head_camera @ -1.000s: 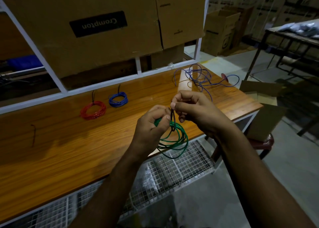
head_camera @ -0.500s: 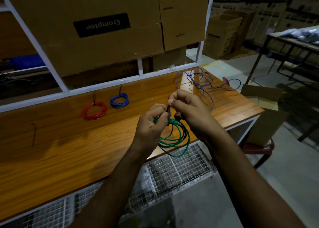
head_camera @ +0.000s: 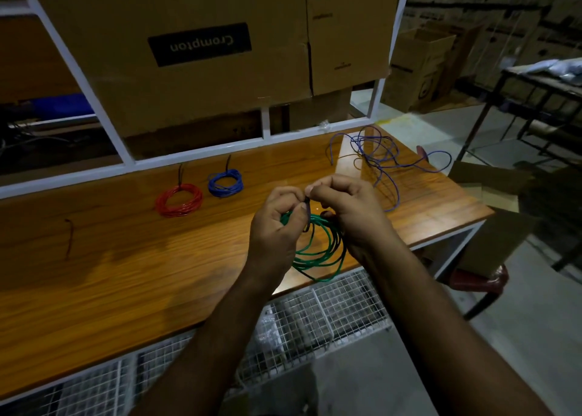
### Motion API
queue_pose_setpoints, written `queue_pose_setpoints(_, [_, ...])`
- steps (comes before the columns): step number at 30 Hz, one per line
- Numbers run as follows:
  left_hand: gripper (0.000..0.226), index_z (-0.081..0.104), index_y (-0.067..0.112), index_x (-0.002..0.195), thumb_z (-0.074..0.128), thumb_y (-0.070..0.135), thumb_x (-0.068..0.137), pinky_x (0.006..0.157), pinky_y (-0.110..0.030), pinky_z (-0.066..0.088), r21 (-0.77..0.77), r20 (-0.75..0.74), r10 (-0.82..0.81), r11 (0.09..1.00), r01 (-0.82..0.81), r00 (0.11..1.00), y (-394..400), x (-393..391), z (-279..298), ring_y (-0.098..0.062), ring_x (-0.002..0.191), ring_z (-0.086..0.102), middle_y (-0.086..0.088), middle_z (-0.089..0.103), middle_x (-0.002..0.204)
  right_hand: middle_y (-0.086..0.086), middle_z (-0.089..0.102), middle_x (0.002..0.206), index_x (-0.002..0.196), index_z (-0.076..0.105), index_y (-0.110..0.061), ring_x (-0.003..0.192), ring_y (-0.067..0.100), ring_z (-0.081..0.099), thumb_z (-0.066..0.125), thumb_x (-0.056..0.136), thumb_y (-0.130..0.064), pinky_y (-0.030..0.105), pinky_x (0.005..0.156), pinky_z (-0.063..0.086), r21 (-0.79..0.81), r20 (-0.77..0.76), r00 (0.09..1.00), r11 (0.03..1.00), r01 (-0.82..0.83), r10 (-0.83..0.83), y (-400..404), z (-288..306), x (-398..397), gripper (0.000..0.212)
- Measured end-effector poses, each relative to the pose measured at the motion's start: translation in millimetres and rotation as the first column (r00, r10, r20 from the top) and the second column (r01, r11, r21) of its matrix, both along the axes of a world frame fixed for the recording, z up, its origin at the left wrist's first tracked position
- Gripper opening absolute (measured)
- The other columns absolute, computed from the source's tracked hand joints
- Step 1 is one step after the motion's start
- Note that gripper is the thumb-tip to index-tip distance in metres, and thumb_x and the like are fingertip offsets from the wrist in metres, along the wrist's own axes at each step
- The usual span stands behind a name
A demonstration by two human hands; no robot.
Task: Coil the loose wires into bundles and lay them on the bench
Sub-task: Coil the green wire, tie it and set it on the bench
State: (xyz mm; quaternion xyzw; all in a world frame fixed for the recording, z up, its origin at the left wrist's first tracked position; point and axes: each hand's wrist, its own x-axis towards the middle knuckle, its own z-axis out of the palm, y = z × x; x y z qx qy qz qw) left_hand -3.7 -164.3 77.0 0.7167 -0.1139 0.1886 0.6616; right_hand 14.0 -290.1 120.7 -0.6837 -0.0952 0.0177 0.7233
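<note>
A coil of green wire [head_camera: 318, 252] hangs between my hands above the front edge of the wooden bench [head_camera: 126, 267]. My left hand [head_camera: 277, 226] grips the top of the coil. My right hand [head_camera: 343, 211] pinches a short dark tie [head_camera: 307, 209] at the top of the coil, right beside the left thumb. A tied red coil [head_camera: 179, 200] and a tied blue coil [head_camera: 225, 183] lie flat on the bench further back. A loose tangle of purple-blue wire [head_camera: 378, 154] lies at the bench's far right corner.
A dark tie strip [head_camera: 68, 237] lies on the bench at the left. Cardboard boxes [head_camera: 201, 47] stand behind a white frame [head_camera: 201, 151] at the back. A wire mesh shelf [head_camera: 315, 318] sits under the bench. A red stool [head_camera: 475, 280] and a metal table [head_camera: 535, 82] stand at the right.
Both hands stay on the green coil's top. The right fingers have shifted slightly on the dark tie. The coils on the bench have not moved.
</note>
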Motion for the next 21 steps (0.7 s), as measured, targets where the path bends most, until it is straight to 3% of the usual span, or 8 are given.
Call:
queue_pose_setpoints(3, [0.023,0.052,0.007,0.066,0.052,0.007,0.089,0.069,-0.014,0.039,-0.009,0.006,-0.023,1.000,0.023,1.000,1.4,5.2,0.5,-0.002,0.079,0.050,0.010,0.053,0.085,-0.011,0.063,0.065,0.066,0.063,-0.017,0.060,-0.002,0.056,0.064,0.090,-0.001,0.014,0.053,0.042,0.023,-0.008,1.000,1.000,0.010,-0.009,3.7,0.1,-0.8,0.028])
queue_pose_setpoints(8, [0.027,0.050,0.018,0.063,0.052,0.008,0.088,0.069,-0.015,0.038,0.009,0.003,-0.086,0.996,0.086,0.996,5.1,6.3,-6.8,-0.005,0.076,0.049,0.016,0.052,0.085,-0.003,0.054,0.071,0.071,0.062,-0.016,0.074,0.012,0.047,0.061,0.092,-0.006,0.027,0.063,0.039,0.067,-0.130,0.988,0.994,0.090,-0.081,4.5,7.1,7.9,0.023])
queue_pose_setpoints(12, [0.021,0.056,0.010,0.073,0.051,0.017,0.091,0.058,-0.014,0.036,-0.084,-0.066,-0.121,0.990,0.115,0.991,5.8,3.7,-10.3,-0.005,0.064,0.047,0.015,0.053,0.088,0.000,0.051,0.077,0.078,0.058,-0.016,0.075,0.013,0.048,0.054,0.098,-0.008,0.025,0.061,0.043,0.070,-0.131,0.991,0.997,0.030,-0.021,5.2,10.7,16.9,0.021])
queue_pose_setpoints(15, [0.024,0.058,0.012,0.083,0.044,0.013,0.102,0.051,-0.011,0.034,-0.067,-0.137,-0.090,0.994,0.082,0.986,6.4,4.3,-7.4,-0.001,0.053,0.044,0.017,0.051,0.066,0.007,0.053,0.080,0.086,0.053,-0.013,0.074,0.014,0.056,0.046,0.103,-0.009,0.023,0.064,0.050,0.101,-0.118,0.993,0.995,-0.020,0.032,10.1,9.7,19.0,0.020])
queue_pose_setpoints(17, [0.028,0.058,0.014,0.084,0.041,0.021,0.106,0.049,-0.020,0.030,-0.004,-0.199,-0.049,0.999,0.049,0.979,7.9,4.9,-8.6,-0.002,0.047,0.038,0.015,0.044,0.054,0.007,0.057,0.085,0.091,0.051,-0.010,0.078,0.014,0.065,0.042,0.105,-0.010,0.024,0.070,0.055,0.152,-0.107,0.993,0.988,-0.027,0.044,11.7,11.0,19.7,0.017])
queue_pose_setpoints(19, [0.031,0.058,0.019,0.081,0.041,0.032,0.104,0.051,-0.031,0.026,0.057,-0.225,0.012,0.998,0.000,0.974,12.4,6.6,-13.5,-0.005,0.050,0.035,0.013,0.041,0.055,0.005,0.060,0.081,0.094,0.049,-0.009,0.073,0.013,0.067,0.041,0.106,-0.010,0.026,0.069,0.056,0.133,-0.074,0.996,0.991,-0.031,0.041,11.9,11.7,20.2,0.015])
queue_pose_setpoints(21, [0.037,0.060,0.014,0.087,0.040,0.042,0.100,0.057,-0.042,0.035,0.143,-0.211,0.092,0.988,-0.063,0.973,16.9,8.3,-17.6,-0.019,0.060,0.047,0.002,0.051,0.064,0.006,0.061,0.074,0.094,0.050,-0.009,0.066,0.013,0.064,0.040,0.106,-0.009,0.027,0.064,0.053,0.069,-0.046,0.997,0.996,-0.055,0.058,13.8,13.0,19.8,0.015])
